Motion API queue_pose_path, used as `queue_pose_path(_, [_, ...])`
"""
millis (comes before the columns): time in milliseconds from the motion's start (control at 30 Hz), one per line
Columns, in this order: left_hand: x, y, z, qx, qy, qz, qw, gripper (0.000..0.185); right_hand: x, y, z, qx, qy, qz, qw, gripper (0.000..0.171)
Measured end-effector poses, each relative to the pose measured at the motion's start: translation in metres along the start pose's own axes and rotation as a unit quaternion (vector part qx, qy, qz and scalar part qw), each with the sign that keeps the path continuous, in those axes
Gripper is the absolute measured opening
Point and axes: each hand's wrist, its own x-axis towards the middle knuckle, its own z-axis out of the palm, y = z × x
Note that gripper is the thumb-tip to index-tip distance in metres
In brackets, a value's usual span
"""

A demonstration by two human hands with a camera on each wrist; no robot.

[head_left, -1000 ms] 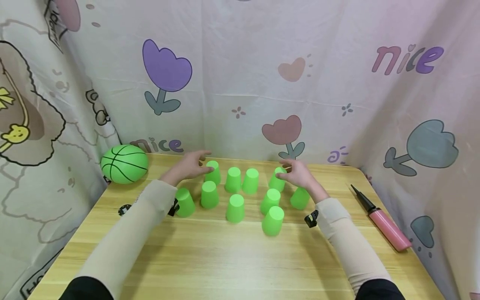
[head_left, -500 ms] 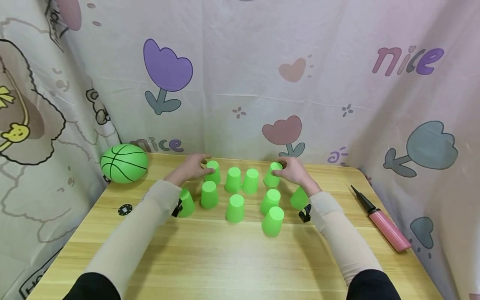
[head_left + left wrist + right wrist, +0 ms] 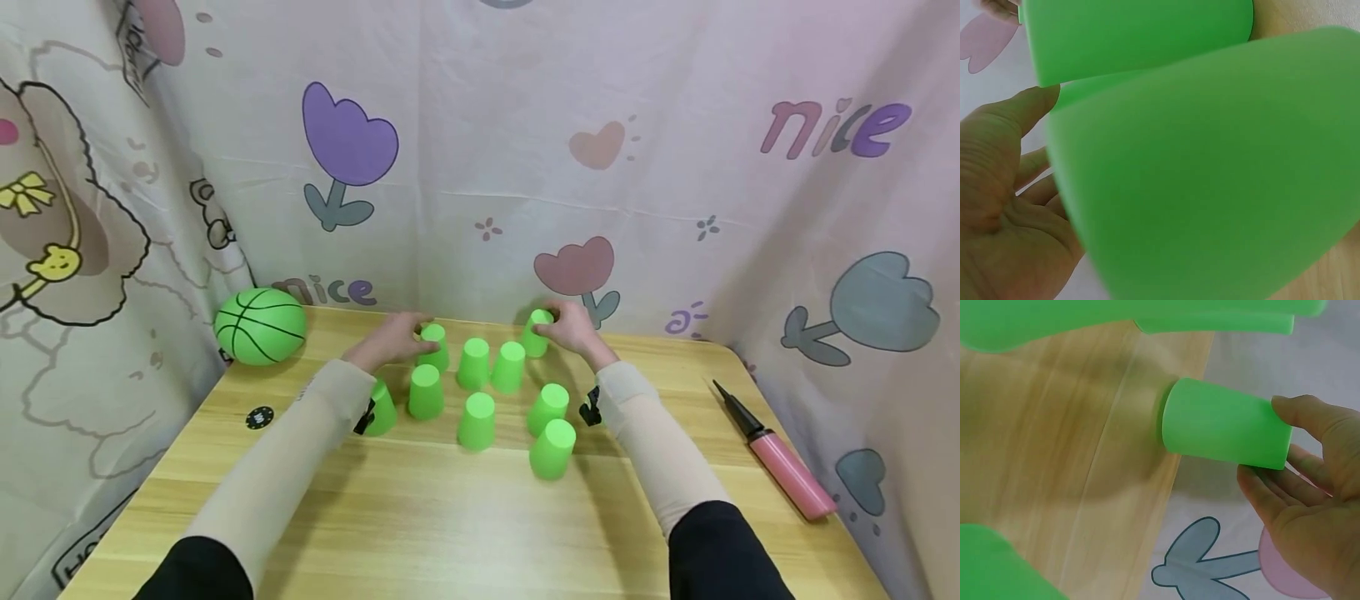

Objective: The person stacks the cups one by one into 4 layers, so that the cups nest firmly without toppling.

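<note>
Several green plastic cups stand upside down on the wooden table. My right hand (image 3: 573, 327) pinches one green cup (image 3: 536, 337) near its narrow closed end, at the table's back edge. In the right wrist view this cup (image 3: 1225, 425) sits between thumb and fingers, its wide rim towards the table. My left hand (image 3: 392, 342) holds the back-left cup (image 3: 437, 354), thumb on its near side and fingers behind. In the left wrist view a nearer cup (image 3: 1210, 187) hides most of the left fingers (image 3: 1032, 167).
A green ball (image 3: 261, 327) sits at the back left, with a black round chip (image 3: 259, 417) before it. A pink hand pump (image 3: 787, 471) lies at the right. Two cups, one (image 3: 474, 364) and another (image 3: 508, 367), stand between my hands. A printed curtain (image 3: 480, 167) borders the table.
My right hand has closed on a cup and carried it left and back, up beside the back row. The left hand has closed in on its cup. The view has shifted slightly.
</note>
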Motion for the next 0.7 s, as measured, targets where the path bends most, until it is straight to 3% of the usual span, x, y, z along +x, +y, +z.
queue_pose_path(433, [-0.003,0.006,0.001,0.004,0.001,-0.001,1.0,0.067,0.012,-0.001,0.006,0.0,-0.024,0.026,0.999,0.045])
queue_pose_path(700, [-0.002,0.002,0.002,-0.001,-0.001,-0.001,1.0,0.067,0.015,0.001,0.011,-0.006,-0.013,0.018,1.0,0.045])
